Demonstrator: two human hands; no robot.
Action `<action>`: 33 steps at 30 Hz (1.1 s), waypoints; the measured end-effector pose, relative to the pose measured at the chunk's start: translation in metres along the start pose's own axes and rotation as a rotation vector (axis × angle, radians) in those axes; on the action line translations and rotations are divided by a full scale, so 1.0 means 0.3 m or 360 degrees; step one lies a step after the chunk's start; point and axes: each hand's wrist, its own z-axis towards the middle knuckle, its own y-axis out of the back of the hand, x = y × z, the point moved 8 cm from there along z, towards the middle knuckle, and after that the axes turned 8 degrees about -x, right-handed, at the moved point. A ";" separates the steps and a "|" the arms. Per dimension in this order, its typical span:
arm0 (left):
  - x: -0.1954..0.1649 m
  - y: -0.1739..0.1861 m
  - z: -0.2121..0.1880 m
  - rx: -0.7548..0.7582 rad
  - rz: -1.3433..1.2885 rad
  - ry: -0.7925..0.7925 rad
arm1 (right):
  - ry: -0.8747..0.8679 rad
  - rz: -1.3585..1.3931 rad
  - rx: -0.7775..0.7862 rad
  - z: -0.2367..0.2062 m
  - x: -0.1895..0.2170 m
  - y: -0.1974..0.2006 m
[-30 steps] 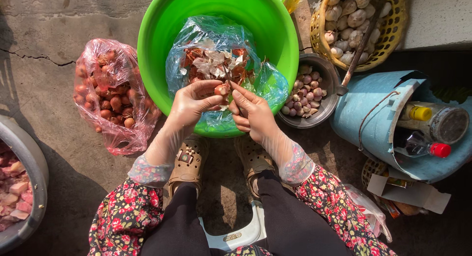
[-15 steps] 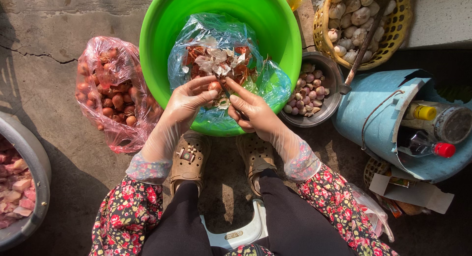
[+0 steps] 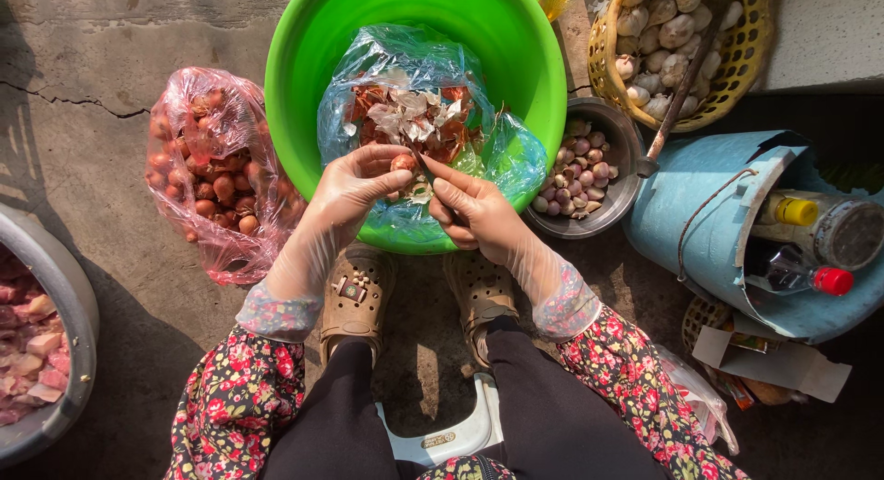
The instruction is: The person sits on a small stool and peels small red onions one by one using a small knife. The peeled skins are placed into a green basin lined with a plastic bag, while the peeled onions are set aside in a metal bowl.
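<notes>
Your left hand [image 3: 345, 190] pinches a small shallot [image 3: 403, 162] over the near edge of the green basin [image 3: 304, 93]; your right hand [image 3: 474, 213], fingers curled closed, peels it. Keep skins dropping into the blue bag [image 3: 497, 153].

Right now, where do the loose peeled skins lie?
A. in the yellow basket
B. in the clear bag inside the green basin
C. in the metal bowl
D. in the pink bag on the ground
B: the skins are heaped in the clear bag inside the green basin, just beyond the left hand and right hand.
</notes>
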 end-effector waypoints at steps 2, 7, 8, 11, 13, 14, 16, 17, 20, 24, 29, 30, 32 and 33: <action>0.000 0.011 0.008 -0.0031 0.0013 -0.0057 | -0.0039 -0.0060 0.0064 -0.007 -0.011 -0.011; 0.003 0.010 -0.002 -0.0064 0.0053 -0.0044 | 0.0208 -0.0113 -0.0180 0.021 -0.012 -0.010; 0.002 0.008 -0.005 -0.0083 0.0072 -0.0027 | 0.0286 -0.0118 -0.0195 0.021 -0.011 -0.015; -0.018 -0.003 -0.018 -0.0030 0.0010 -0.0013 | 0.0269 0.0011 -0.0264 0.022 -0.018 0.000; -0.028 -0.009 -0.026 0.0018 -0.0100 0.0011 | 0.0235 0.0088 -0.0297 0.022 -0.018 0.014; -0.031 -0.012 -0.028 0.0046 -0.0155 0.0024 | 0.0253 0.0096 -0.0310 0.022 -0.013 0.019; -0.034 -0.014 -0.034 0.0103 -0.0234 0.0048 | 0.0276 0.0099 -0.0343 0.022 -0.006 0.027; -0.035 -0.014 -0.033 0.0132 -0.0271 0.0058 | 0.0284 0.0097 -0.0359 0.025 -0.003 0.031; -0.024 0.013 -0.022 0.0057 -0.0267 0.0090 | 0.0324 0.0141 -0.0458 0.030 0.009 0.049; 0.009 0.064 0.011 -0.0157 -0.0186 0.0094 | 0.0293 -0.0032 -0.0533 0.034 0.022 0.057; 0.054 0.046 0.038 -0.0092 -0.0088 -0.0026 | 0.0011 -0.0076 -0.0134 0.022 -0.023 -0.034; 0.060 0.044 0.039 -0.0064 -0.0158 -0.0001 | -0.0024 -0.0005 -0.0058 0.020 -0.026 -0.047; 0.064 0.037 0.037 -0.0004 -0.0298 0.0052 | -0.0034 0.0058 -0.0077 0.021 -0.026 -0.041; 0.067 0.037 0.036 0.0005 -0.0288 0.0099 | -0.0039 0.0089 -0.0087 0.023 -0.027 -0.034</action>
